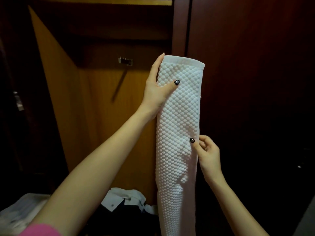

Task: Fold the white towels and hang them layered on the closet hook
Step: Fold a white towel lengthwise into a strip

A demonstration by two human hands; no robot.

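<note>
- The fingers [158, 65] of the left hand [156, 94] go behind the white towel [177, 126] near its top. The thumb lies across the front, so this hand grips the towel.
- The right hand [209, 156] is lower down. Its thumb and curled fingers pinch the towel's right edge.
- The towel is folded into a long thin strip. It is bumpy all over, with a flat band at the top.
- It is held up straight in the air, in front of the open closet [95, 120].
- A small metal hook [125, 60] sits on the closet's back wall, to the left of the towel and apart from it.
- A dark door [255, 65] is on the right.
- A white shirt [127, 197] with buttons lies crumpled at the bottom of the closet.
- A pink sleeve [40, 229] shows at the bottom left.
</note>
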